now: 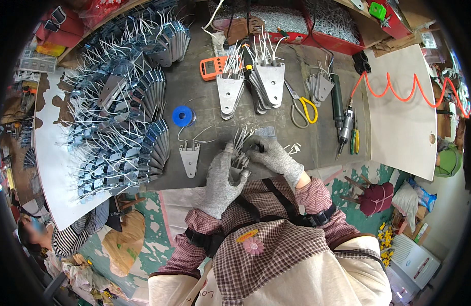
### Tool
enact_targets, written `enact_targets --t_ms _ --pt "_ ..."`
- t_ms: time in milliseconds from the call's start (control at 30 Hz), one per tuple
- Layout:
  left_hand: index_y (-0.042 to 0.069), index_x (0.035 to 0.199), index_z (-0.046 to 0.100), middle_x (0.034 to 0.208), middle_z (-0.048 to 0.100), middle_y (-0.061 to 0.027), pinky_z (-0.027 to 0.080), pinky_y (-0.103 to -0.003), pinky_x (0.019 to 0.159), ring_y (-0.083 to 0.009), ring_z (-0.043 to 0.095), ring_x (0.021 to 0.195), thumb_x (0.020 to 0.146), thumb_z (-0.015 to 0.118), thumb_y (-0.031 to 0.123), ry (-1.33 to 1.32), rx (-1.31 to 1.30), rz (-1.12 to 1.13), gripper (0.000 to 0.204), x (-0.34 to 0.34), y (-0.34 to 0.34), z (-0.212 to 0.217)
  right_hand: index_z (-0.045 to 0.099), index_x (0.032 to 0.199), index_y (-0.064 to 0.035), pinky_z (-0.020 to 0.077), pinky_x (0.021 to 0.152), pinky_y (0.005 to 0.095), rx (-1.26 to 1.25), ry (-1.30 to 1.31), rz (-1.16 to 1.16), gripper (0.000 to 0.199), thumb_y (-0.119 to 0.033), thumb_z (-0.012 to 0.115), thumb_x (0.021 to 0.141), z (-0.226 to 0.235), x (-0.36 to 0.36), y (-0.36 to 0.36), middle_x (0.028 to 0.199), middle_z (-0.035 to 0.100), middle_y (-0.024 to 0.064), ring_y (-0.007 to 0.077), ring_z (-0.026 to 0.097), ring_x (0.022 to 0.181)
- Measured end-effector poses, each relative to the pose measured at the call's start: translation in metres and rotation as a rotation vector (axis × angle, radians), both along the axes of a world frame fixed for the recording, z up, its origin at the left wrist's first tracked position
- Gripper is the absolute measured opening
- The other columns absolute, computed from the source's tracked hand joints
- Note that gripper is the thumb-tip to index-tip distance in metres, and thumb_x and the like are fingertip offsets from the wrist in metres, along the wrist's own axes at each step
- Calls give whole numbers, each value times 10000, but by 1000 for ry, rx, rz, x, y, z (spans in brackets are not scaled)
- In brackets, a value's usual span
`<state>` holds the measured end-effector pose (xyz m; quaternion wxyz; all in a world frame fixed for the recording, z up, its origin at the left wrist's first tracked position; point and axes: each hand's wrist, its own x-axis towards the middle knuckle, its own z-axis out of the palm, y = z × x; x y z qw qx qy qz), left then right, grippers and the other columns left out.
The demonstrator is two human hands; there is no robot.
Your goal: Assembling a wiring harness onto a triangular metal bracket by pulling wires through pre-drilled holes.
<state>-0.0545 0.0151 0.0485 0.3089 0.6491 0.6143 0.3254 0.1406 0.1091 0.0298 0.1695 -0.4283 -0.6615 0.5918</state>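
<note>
My left hand [222,181], in a grey glove, is closed around a small bunch of grey metal plates [239,162] near the table's front edge. Thin white wires [241,138] stick up from this bunch. The gloved fingers of my right hand [277,157] are bent against the bunch's right side at the wires; its fingertips are partly hidden. To the left lies a single triangular metal plate [189,162] with thin leads at its top. Behind it is a blue spool of solder wire [183,116]. Small white pieces [294,149] lie right of my right hand.
Stacks of wired plates [118,117] cover the left side. More plate stacks [228,96] stand ahead, beside an orange meter [213,67]. Yellow-handled scissors [302,108], a screwdriver on a red coiled hose [346,127] and pliers [354,142] lie right. A person [67,237] sits at lower left.
</note>
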Motion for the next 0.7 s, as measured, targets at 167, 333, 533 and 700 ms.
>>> enact_targets --t_ms 167,333,533,700 --pt "-29 1550 393 1085 607 -141 533 -419 900 -300 632 1001 766 883 123 -11 56 -29 937 -2 0 -4 684 1150 -11 559 760 344 -201 -15 87 262 -126 663 916 12 -8 -2 937 719 145 195 689 831" --pt "-37 1545 391 1124 609 -163 527 -435 929 -329 625 1041 783 871 153 -11 29 -18 921 -2 -1 -5 679 1064 -9 560 754 298 -276 125 -48 175 -62 675 897 4 -10 -10 946 720 78 133 674 853" --pt "-28 1546 387 1177 622 -195 519 -471 960 -368 630 1088 803 858 191 -7 -25 -5 906 -2 -2 -7 670 1044 -13 548 772 270 -349 342 -208 150 -46 680 898 -19 -10 -23 967 695 23 96 648 858" --pt "-28 1532 420 1102 625 -123 533 -411 905 -294 640 1014 801 866 135 -37 25 -14 871 0 0 -2 662 1065 -15 531 763 249 -530 387 -243 171 -111 679 924 -28 -6 -26 962 689 22 86 627 840"
